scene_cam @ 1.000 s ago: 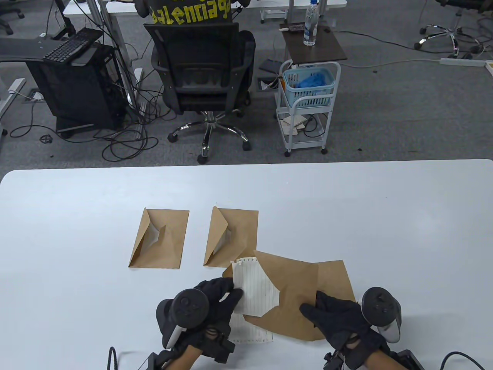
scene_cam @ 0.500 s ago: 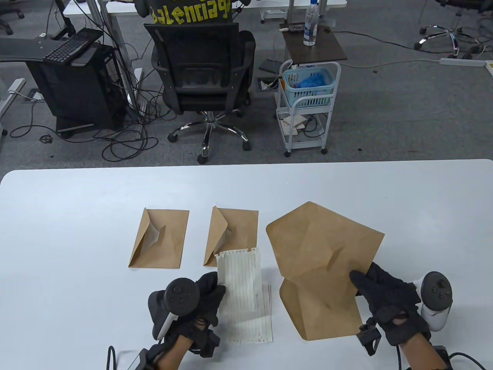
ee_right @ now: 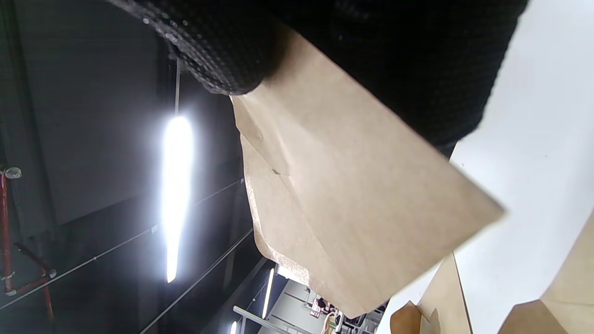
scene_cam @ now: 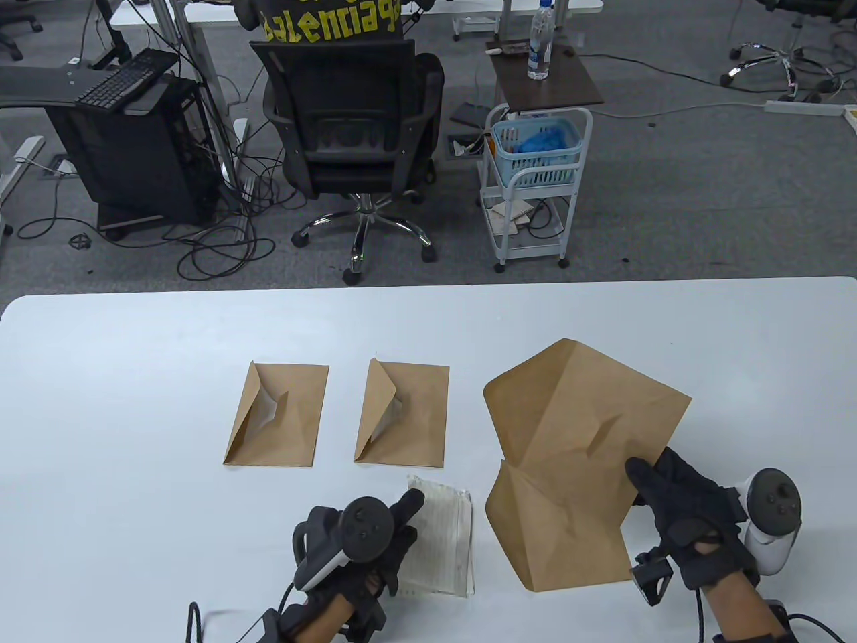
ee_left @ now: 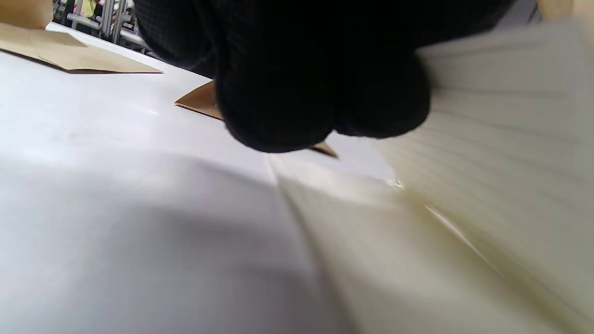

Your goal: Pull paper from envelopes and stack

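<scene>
While two flat brown paper envelopes point(scene_cam: 276, 415) point(scene_cam: 404, 414) lie side by side on the white table point(scene_cam: 134, 375), a stack of lined white paper sheets point(scene_cam: 442, 546) is pressed down by the black-gloved left hand point(scene_cam: 365, 546), fingers extended. Further right, a large opened brown envelope point(scene_cam: 576, 462) is pinched at its edge and held raised by the black-gloved right hand point(scene_cam: 689, 519).

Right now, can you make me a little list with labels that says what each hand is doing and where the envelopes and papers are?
left hand: rests on the paper stack, near table edge
right hand: holds the big envelope lifted off the table, flap open
left envelope: flat, flap open, white paper showing inside
middle envelope: flat, flap open, paper inside
papers out: lined sheets, count unclear
</scene>
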A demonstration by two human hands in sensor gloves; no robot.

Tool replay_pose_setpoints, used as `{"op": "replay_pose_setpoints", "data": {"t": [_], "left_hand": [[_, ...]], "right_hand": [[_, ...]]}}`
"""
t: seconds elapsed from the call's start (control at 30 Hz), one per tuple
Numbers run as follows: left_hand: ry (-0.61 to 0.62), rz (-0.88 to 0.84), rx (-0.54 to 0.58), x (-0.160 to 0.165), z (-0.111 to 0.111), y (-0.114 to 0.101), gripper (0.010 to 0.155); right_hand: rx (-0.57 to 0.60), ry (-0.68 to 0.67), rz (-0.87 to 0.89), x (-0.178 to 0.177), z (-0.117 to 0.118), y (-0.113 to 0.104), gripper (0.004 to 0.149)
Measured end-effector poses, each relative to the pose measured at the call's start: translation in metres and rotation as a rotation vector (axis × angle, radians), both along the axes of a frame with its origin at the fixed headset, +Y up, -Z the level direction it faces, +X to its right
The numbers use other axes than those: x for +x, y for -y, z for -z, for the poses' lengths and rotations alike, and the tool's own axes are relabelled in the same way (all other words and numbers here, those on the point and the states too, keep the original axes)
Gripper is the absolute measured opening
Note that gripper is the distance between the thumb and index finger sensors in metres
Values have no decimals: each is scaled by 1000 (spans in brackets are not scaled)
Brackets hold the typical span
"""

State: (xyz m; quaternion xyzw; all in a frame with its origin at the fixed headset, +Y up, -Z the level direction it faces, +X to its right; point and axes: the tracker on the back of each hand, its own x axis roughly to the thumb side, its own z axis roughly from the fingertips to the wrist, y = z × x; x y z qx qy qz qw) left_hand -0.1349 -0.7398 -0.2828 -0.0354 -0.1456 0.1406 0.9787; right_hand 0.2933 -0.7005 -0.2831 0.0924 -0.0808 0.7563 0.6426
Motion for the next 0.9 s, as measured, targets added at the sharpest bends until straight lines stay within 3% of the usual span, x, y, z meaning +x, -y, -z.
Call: {"op": "replay_pose_setpoints", "data": {"t": [0.27, 0.4, 0.77, 0.9], "left_hand": [[49, 347, 67, 24, -1, 10, 49], [50, 451, 45, 28, -1, 18, 49], [52, 438, -19, 27, 2, 22, 56], [36, 426, 12, 20, 5, 10, 60]], "right_hand": [[-3, -14, -26, -5, 0, 1, 42], [-10, -14, -32, -5, 0, 1, 42], [-30, -11, -47, -6, 0, 1, 42], [-48, -18, -50, -7, 0, 1, 42]]}}
